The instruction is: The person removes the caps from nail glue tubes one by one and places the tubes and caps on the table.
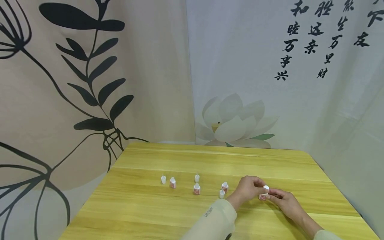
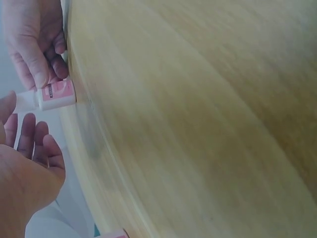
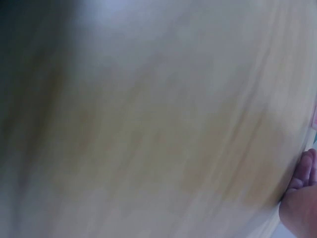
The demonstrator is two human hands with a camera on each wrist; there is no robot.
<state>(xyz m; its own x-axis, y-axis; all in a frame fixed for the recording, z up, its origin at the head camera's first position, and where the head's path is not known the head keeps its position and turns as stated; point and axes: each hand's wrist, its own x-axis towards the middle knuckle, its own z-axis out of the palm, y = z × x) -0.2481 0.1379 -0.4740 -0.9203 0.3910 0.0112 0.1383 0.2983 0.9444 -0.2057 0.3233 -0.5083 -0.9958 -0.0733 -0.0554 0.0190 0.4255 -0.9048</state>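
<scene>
A small white bottle (image 1: pixel 263 197) with a pink label stands on the wooden table at the right. My right hand (image 1: pixel 286 203) pinches its body between thumb and fingers. From the other side, my left hand (image 1: pixel 247 190) holds the white cap (image 1: pixel 266 188) at the top of the bottle. The left wrist view shows the bottle (image 2: pixel 57 95) with its base on the tabletop, the right hand's thumb along the label and the left thumb at the translucent cap (image 2: pixel 26 101). In the right wrist view only part of the right hand (image 3: pixel 299 201) shows.
Three similar bottles stand to the left: one far left (image 1: pixel 173 183), one mid-table (image 1: pixel 196 189) and one (image 1: pixel 225 186) near my left wrist. Beside each is a small white cap, at far left (image 1: pixel 163 179), behind the middle bottle (image 1: pixel 197 178) and by my left sleeve (image 1: pixel 222 194).
</scene>
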